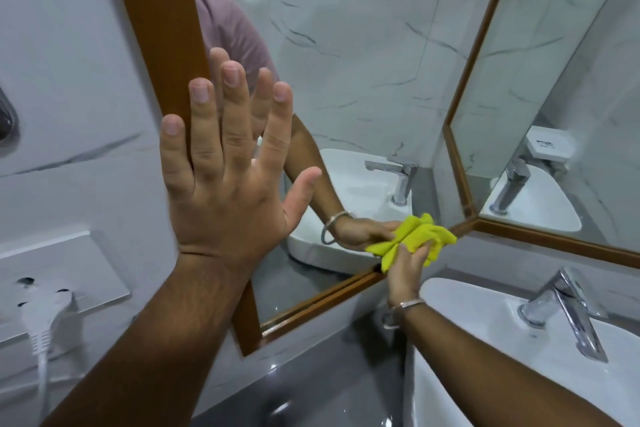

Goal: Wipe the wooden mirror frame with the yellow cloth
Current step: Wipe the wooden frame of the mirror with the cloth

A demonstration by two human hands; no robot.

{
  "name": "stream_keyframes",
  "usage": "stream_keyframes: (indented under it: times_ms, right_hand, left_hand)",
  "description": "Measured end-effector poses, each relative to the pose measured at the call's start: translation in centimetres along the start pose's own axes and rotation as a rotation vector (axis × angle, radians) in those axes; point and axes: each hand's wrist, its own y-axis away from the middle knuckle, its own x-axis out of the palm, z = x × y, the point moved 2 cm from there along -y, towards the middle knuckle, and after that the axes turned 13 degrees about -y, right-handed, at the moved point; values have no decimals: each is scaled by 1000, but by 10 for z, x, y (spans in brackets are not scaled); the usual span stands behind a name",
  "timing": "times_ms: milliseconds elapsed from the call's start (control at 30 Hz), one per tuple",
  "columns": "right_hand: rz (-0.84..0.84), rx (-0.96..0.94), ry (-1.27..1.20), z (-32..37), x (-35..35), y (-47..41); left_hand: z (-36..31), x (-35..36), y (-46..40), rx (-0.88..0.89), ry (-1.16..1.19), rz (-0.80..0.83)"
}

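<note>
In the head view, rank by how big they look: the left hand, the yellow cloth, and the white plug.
1. left hand, though it is nearest the camera
2. yellow cloth
3. white plug

The left hand lies flat against the frame's left side and the mirror. To its right, the right hand presses the cloth on the bottom rail, above the sink.
</note>
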Motion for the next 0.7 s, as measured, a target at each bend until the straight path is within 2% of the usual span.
stream_keyframes:
  times_ms: [100, 167, 233, 300, 400, 533, 633, 700]
  right_hand:
    - [-58, -22, -125, 13, 3, -6]
    - [-200, -3, -238, 27, 6, -34]
    - [-363, 56, -246, 38, 1, -75]
    - [-448, 141, -234, 43, -12, -115]
    - [-393, 235, -199, 51, -29, -158]
    - [-285, 317, -244, 59, -34, -166]
    - [-204, 325, -312, 71, -34, -163]
    - [-208, 302, -348, 92, -29, -160]
  left_hand:
    - [0, 1, 0, 2, 1, -2]
    - [1, 1, -1, 5, 2, -2]
    - [0, 2, -1, 4, 7, 2]
    - [0, 1, 0, 8, 3, 8]
    - [1, 0, 0, 18, 0, 14]
    - [0, 0, 0, 25, -1, 18]
    - [0, 0, -1, 34, -18, 13]
    - [1, -2, -3, 36, -22, 17]
